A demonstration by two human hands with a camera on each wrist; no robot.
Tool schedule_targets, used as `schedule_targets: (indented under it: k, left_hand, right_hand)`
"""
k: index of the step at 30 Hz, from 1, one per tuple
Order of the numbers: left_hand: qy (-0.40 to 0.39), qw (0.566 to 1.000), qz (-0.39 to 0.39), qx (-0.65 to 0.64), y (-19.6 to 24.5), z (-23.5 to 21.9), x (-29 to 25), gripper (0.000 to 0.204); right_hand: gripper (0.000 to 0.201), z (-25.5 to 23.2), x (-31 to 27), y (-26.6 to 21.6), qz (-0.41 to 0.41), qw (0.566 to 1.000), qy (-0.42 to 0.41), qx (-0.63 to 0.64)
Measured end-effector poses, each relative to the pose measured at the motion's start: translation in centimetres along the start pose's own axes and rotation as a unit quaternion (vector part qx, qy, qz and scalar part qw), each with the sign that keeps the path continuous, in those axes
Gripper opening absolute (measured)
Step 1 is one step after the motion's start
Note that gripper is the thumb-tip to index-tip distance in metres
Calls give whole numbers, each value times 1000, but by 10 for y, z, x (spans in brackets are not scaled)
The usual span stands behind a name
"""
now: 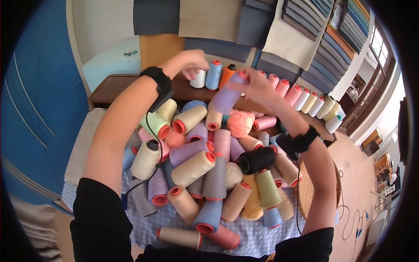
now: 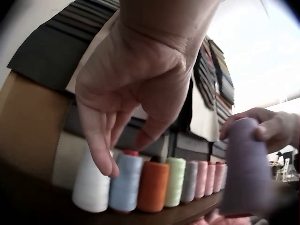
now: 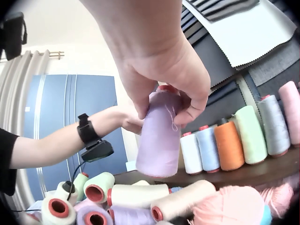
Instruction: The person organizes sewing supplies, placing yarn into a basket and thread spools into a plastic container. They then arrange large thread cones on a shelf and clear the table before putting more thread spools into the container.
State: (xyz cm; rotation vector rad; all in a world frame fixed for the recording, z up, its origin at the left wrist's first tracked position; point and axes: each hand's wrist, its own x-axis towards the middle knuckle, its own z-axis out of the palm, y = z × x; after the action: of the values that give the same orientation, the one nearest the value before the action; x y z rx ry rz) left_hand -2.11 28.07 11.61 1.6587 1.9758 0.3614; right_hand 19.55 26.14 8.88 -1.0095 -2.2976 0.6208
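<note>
My right hand grips a lilac cone of thread near its narrow red top, thumb on one side and fingers on the other. The cone is held up over the heap, tilted in the head view. A loose thread loop hangs on its side. At the left end of the shelf row my left hand hovers with fingers pointing down and a gap between thumb and fingers. Its fingertips overlap the white cone and the light blue cone beside it. An orange cone follows in the row.
A dark wooden shelf carries the row of upright cones, curving away to the right. In front, a heap of cones and yarn balls covers a checked cloth. Fabric swatches hang behind. A woven basket stands right.
</note>
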Motion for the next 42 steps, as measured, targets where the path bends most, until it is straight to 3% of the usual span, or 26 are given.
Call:
schedule_targets:
  k: [2, 3, 5, 6, 9, 11, 13, 15, 17, 23, 27, 30, 32, 33, 36, 38, 40, 41, 42]
  left_hand:
    - [-64, 992, 82, 78, 6, -2, -29, 56]
    - [-69, 991, 79, 82, 6, 0, -39, 56]
    - [-89, 980, 173, 41, 5, 5, -53, 58]
    - [-55, 976, 209, 36, -2, 2, -55, 65]
    - [-43, 969, 243, 26, -35, -13, -42, 59]
    - [-13, 966, 256, 10, -61, -21, -40, 50]
    - [-1, 979, 196, -51, -93, -22, -18, 43]
    - [35, 998, 59, -10, -106, -20, -4, 38]
    - [43, 996, 57, -60, -125, -10, 25, 40]
    - [-5, 971, 56, -231, -135, 1, 66, 41]
    - [7, 963, 36, -268, -120, 3, 63, 34]
    - [2, 957, 33, -289, -121, 6, 71, 32]
    - [-6, 956, 29, -292, -123, 5, 72, 34]
    - [-32, 965, 10, -259, -122, 3, 72, 37]
    - [-73, 976, -27, -203, -109, -11, 51, 43]
    - [-88, 978, -48, -180, -92, -22, 19, 45]
    - [-174, 968, 119, -133, -77, -24, -17, 46]
    - [-177, 969, 117, -129, -71, -21, -23, 46]
    - [-152, 972, 169, -53, -65, -17, -27, 50]
  right_hand:
    - [55, 1, 17, -8, 20, 999, 29, 30]
    - [55, 4, 28, -10, 19, 998, 52, 43]
    - [56, 13, 32, -18, 19, 995, 76, 58]
    - [56, 16, 32, -27, 18, 992, 61, 113]
    - [55, 26, 30, -37, 6, 979, 25, 201]
    - [52, 31, 32, -30, 23, 986, -132, 104]
    - [48, 54, 36, 2, -126, 973, -160, -112]
    - [47, 70, 26, 8, -180, 956, -201, -118]
    - [46, 89, 22, 11, -220, 940, -195, -175]
    - [56, 115, 34, 8, -126, 919, -290, -237]
    - [54, 99, 36, 1, -158, 904, -319, -237]
    - [55, 92, 33, -1, -218, 921, -256, -197]
    - [53, 82, 31, -11, -125, 929, -313, -153]
    - [53, 76, 30, -15, -126, 929, -313, -152]
    - [51, 60, 30, -25, -99, 949, -289, -77]
    - [57, 51, 37, -31, -92, 970, -216, -64]
    - [57, 43, 45, -41, -75, 981, -177, -37]
    - [58, 40, 49, -43, -55, 989, -139, -13]
    - [58, 40, 53, -43, -53, 989, -138, -9]
